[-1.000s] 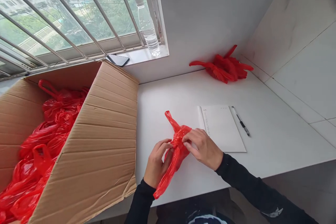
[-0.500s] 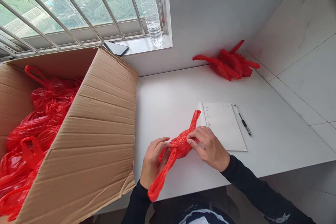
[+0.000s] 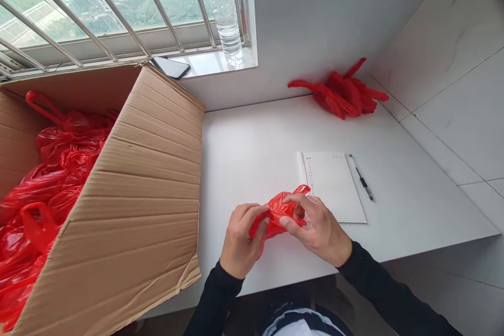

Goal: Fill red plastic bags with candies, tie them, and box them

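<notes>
Nearest: long black sleeves (image 3: 384, 286) reach in over the front edge of the smooth white surface (image 3: 244, 152). The bare left hand (image 3: 243, 239) pinches the left side of a crumpled, shiny red plastic bag (image 3: 275, 215) between thumb and fingers. The bare right hand (image 3: 321, 228) is on the bag's right side, forefinger above and thumb below, a gap between them; how firmly it grips, cannot tell. Bag sits between both hands, near the front of the surface; its underside is partly hidden.

To the left, a big open brown cardboard box (image 3: 129, 205), its corrugated side slanting toward the surface. Inside, a heap of glossy red plastic bags (image 3: 71, 168), some with loop handles up.

Just beyond the right hand, a white paper notebook (image 3: 334, 189), small marks down its left margin. Right of it, a slim black-and-clear pen (image 3: 361, 177), lying aslant.

Far edge, by the wall: a loose bundle of matte red plastic (image 3: 342, 95).

Farther, on the pale window sill (image 3: 207, 65): a flat dark-edged phone (image 3: 171, 67) and an upright clear plastic bottle (image 3: 226, 21), partly filled. Metal bars (image 3: 155, 2) behind; greenery outside.
</notes>
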`<move>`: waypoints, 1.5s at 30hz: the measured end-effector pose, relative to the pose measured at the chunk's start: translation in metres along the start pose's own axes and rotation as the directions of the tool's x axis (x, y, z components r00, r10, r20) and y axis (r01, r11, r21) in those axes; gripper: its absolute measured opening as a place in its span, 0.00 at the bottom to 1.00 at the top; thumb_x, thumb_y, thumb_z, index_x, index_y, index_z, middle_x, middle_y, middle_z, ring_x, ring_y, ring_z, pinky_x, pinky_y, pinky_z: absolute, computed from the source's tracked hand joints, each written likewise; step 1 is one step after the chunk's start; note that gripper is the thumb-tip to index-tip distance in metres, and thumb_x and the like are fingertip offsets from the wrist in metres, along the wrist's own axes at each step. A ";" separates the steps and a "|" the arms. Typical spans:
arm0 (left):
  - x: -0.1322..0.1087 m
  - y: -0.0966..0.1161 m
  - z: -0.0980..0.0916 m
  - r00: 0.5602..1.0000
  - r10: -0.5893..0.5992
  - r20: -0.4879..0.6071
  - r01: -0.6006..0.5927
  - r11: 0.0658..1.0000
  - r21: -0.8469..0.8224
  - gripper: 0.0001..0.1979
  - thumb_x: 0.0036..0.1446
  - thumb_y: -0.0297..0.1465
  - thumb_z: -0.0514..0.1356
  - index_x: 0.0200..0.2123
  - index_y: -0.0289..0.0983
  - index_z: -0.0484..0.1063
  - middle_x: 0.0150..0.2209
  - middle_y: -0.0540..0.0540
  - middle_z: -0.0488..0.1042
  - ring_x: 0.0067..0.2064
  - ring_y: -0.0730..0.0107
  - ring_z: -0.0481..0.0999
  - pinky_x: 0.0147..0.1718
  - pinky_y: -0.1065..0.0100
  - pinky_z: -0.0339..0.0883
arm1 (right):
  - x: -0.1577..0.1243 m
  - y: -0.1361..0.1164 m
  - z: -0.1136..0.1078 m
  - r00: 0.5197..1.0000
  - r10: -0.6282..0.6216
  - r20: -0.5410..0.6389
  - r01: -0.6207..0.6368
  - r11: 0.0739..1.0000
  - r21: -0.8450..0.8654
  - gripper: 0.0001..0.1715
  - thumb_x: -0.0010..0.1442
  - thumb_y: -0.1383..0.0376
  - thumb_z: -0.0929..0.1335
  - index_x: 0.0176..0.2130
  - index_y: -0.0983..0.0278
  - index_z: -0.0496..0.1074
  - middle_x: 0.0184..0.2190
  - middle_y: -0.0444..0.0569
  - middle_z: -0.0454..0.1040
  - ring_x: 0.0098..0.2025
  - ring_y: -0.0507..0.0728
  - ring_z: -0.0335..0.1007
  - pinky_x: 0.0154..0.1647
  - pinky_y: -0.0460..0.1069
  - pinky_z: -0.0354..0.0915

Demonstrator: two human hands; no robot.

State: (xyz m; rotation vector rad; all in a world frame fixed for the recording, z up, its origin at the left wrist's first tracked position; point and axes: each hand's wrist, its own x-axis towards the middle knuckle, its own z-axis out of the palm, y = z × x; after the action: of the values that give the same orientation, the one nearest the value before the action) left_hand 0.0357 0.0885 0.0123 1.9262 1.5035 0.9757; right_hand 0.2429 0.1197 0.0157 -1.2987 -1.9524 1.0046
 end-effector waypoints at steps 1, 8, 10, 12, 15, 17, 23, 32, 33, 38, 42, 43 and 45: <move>0.001 0.000 0.001 1.000 0.010 0.004 -0.010 1.000 -0.007 0.10 0.66 0.27 0.60 0.48 0.42 0.76 0.43 0.46 0.79 0.46 0.63 0.77 0.46 0.60 0.73 | 0.001 -0.001 0.002 0.999 -0.034 0.023 0.035 0.999 -0.023 0.09 0.67 0.59 0.69 0.47 0.56 0.69 0.32 0.40 0.73 0.35 0.56 0.67 0.49 0.58 0.62; -0.005 0.000 -0.013 0.996 -0.039 -0.081 0.036 0.999 -0.039 0.05 0.67 0.25 0.60 0.40 0.41 0.74 0.36 0.49 0.78 0.39 0.68 0.77 0.39 0.66 0.71 | -0.004 0.004 -0.008 0.998 0.051 -0.041 -0.052 0.999 -0.015 0.09 0.71 0.60 0.63 0.37 0.59 0.67 0.30 0.43 0.71 0.34 0.57 0.65 0.42 0.55 0.63; -0.005 0.001 -0.015 0.992 -0.069 -0.109 0.064 0.997 -0.052 0.05 0.68 0.25 0.59 0.42 0.41 0.74 0.38 0.49 0.77 0.40 0.69 0.77 0.39 0.67 0.71 | -0.007 0.005 -0.014 0.992 0.108 -0.060 -0.106 0.994 0.034 0.11 0.72 0.58 0.62 0.37 0.58 0.67 0.34 0.46 0.72 0.38 0.58 0.67 0.39 0.54 0.64; -0.004 0.004 -0.015 0.993 -0.069 -0.094 0.063 0.996 -0.064 0.06 0.68 0.26 0.58 0.45 0.41 0.73 0.40 0.48 0.77 0.42 0.68 0.77 0.40 0.67 0.71 | -0.007 0.004 -0.017 0.989 0.128 -0.073 -0.121 0.989 0.090 0.10 0.71 0.57 0.62 0.40 0.58 0.67 0.39 0.48 0.73 0.43 0.60 0.68 0.39 0.54 0.66; 0.000 0.009 -0.010 0.999 -0.034 -0.038 0.031 0.997 -0.077 0.09 0.66 0.27 0.61 0.48 0.42 0.74 0.43 0.46 0.78 0.44 0.65 0.77 0.43 0.65 0.72 | -0.005 -0.001 -0.015 0.988 0.152 -0.029 -0.146 0.978 0.151 0.13 0.68 0.55 0.66 0.48 0.58 0.69 0.40 0.48 0.73 0.43 0.59 0.69 0.44 0.55 0.68; 0.002 0.012 -0.008 0.999 -0.026 -0.032 0.023 0.996 -0.083 0.08 0.64 0.28 0.63 0.46 0.42 0.75 0.41 0.47 0.77 0.43 0.65 0.77 0.41 0.65 0.72 | -0.003 -0.004 -0.013 0.991 0.129 0.032 -0.132 0.977 0.168 0.13 0.67 0.54 0.68 0.48 0.57 0.71 0.39 0.46 0.74 0.41 0.58 0.70 0.45 0.55 0.67; -0.001 0.012 -0.016 0.958 -0.181 -0.223 0.162 0.982 -0.099 0.03 0.69 0.30 0.58 0.40 0.41 0.72 0.37 0.48 0.75 0.40 0.66 0.77 0.41 0.64 0.70 | -0.003 0.002 -0.016 0.962 0.250 -0.106 -0.205 0.925 0.319 0.13 0.70 0.53 0.64 0.41 0.59 0.69 0.37 0.46 0.74 0.40 0.57 0.70 0.44 0.53 0.66; 0.004 0.031 -0.025 0.951 -0.152 -0.270 0.144 0.988 -0.050 0.03 0.65 0.31 0.63 0.41 0.43 0.76 0.41 0.47 0.72 0.43 0.65 0.73 0.42 0.64 0.68 | -0.006 -0.011 -0.020 0.959 0.284 0.002 -0.257 0.863 0.435 0.23 0.69 0.48 0.65 0.30 0.60 0.62 0.25 0.41 0.62 0.28 0.53 0.58 0.31 0.50 0.57; 0.004 0.033 -0.028 0.940 -0.146 -0.309 0.142 0.989 -0.037 0.03 0.65 0.31 0.62 0.40 0.43 0.77 0.41 0.48 0.71 0.43 0.65 0.72 0.43 0.64 0.67 | -0.008 -0.012 -0.022 0.950 0.312 -0.027 -0.266 0.848 0.458 0.26 0.70 0.47 0.64 0.27 0.60 0.59 0.23 0.40 0.58 0.26 0.52 0.53 0.28 0.50 0.54; -0.008 0.040 -0.048 0.888 -0.215 -0.407 0.224 0.974 -0.027 0.07 0.67 0.30 0.61 0.34 0.42 0.76 0.33 0.50 0.68 0.36 0.68 0.70 0.36 0.66 0.64 | -0.018 -0.012 -0.034 0.925 0.335 -0.178 -0.220 0.857 0.466 0.26 0.72 0.49 0.62 0.28 0.60 0.55 0.25 0.40 0.53 0.27 0.52 0.50 0.28 0.50 0.52; -0.015 0.055 -0.053 0.900 -0.301 -0.316 0.242 0.947 -0.212 0.06 0.67 0.35 0.60 0.41 0.43 0.77 0.36 0.48 0.75 0.39 0.64 0.76 0.40 0.65 0.71 | -0.026 -0.021 -0.039 0.954 0.226 -0.199 -0.133 0.909 0.396 0.12 0.72 0.55 0.64 0.38 0.58 0.65 0.34 0.43 0.67 0.35 0.55 0.63 0.35 0.49 0.61; -0.015 0.059 -0.053 0.903 -0.307 -0.300 0.226 0.934 -0.275 0.07 0.66 0.37 0.61 0.42 0.43 0.77 0.37 0.48 0.75 0.39 0.64 0.77 0.38 0.66 0.72 | -0.028 -0.025 -0.040 0.956 0.214 -0.199 -0.127 0.918 0.376 0.09 0.71 0.56 0.65 0.40 0.57 0.66 0.35 0.43 0.69 0.35 0.55 0.64 0.36 0.49 0.63; -0.014 0.065 -0.052 0.899 -0.341 -0.276 0.237 0.907 -0.347 0.06 0.62 0.37 0.65 0.40 0.42 0.75 0.37 0.48 0.75 0.33 0.68 0.75 0.31 0.69 0.70 | -0.030 -0.032 -0.042 0.968 0.171 -0.182 -0.104 0.938 0.330 0.07 0.69 0.57 0.67 0.40 0.56 0.67 0.35 0.43 0.70 0.34 0.55 0.66 0.34 0.49 0.65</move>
State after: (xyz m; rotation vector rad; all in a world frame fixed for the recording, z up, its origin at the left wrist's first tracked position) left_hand 0.0324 0.0560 0.0901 1.3170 1.6490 1.3481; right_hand 0.2707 0.0955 0.0633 -1.3091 -1.4871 1.1465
